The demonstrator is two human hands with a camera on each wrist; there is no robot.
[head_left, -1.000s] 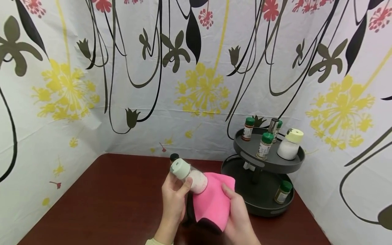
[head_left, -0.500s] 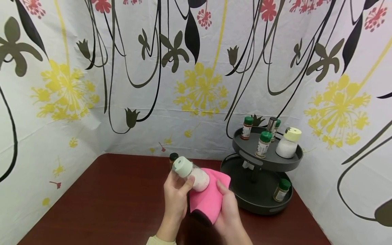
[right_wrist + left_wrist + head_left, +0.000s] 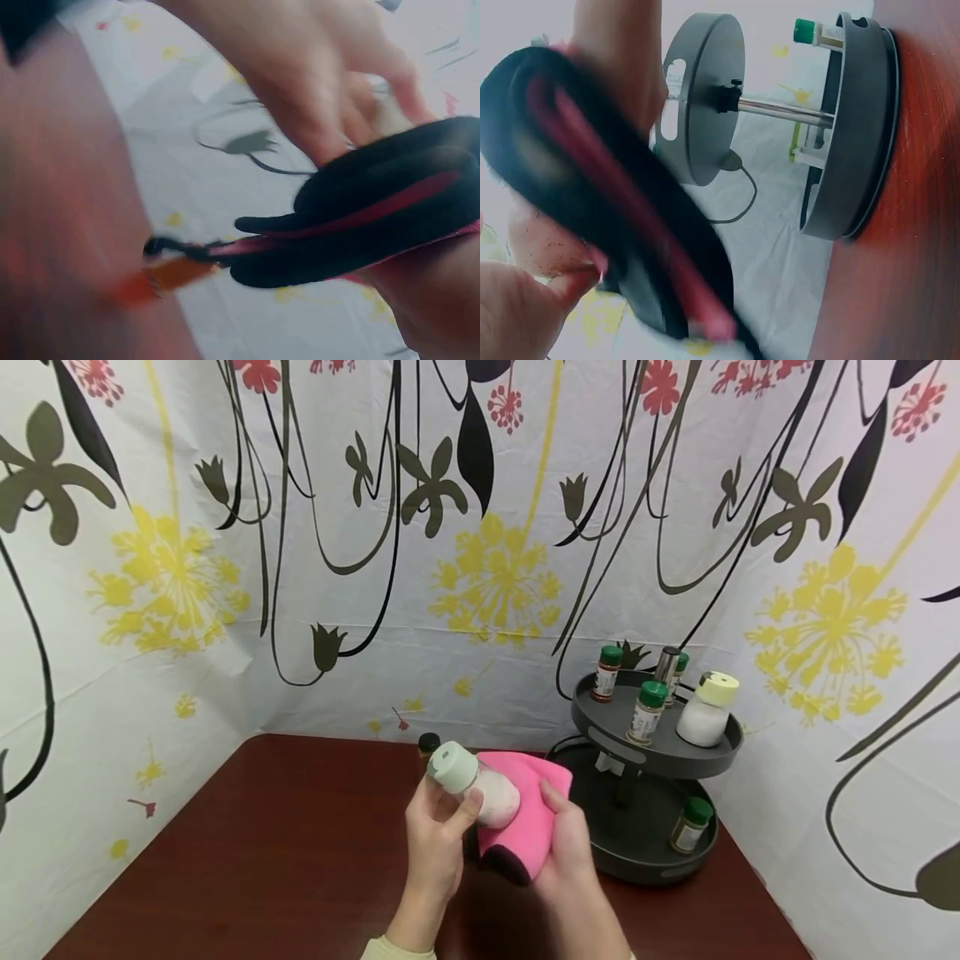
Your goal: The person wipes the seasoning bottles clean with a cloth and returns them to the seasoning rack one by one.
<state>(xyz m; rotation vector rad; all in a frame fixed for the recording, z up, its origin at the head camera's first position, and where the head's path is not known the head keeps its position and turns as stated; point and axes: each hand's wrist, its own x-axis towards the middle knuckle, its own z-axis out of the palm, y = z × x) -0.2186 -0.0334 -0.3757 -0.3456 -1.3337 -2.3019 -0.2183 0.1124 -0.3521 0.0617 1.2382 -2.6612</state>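
My left hand grips a clear jar of white contents, tilted, its pale green lid toward the upper left. In my right hand is a pink cloth with a black edge, bunched behind and against the jar's lower end. The thumb lies over the cloth's front; the other right fingers are mostly hidden. In the left wrist view the cloth's folded black edge blurs across the foreground. The right wrist view has the same folded edge beside both hands.
A two-tier dark turntable rack stands at the table's right. Its top tier bears green-capped spice jars and a yellow-lidded jar; another green-capped jar is below. A black-capped bottle stands behind my left hand on the brown table.
The jar and left hand have shifted slightly right and up. My right hand has moved the cloth against the jar, first leftward, then up and right, so its black edge sits higher.
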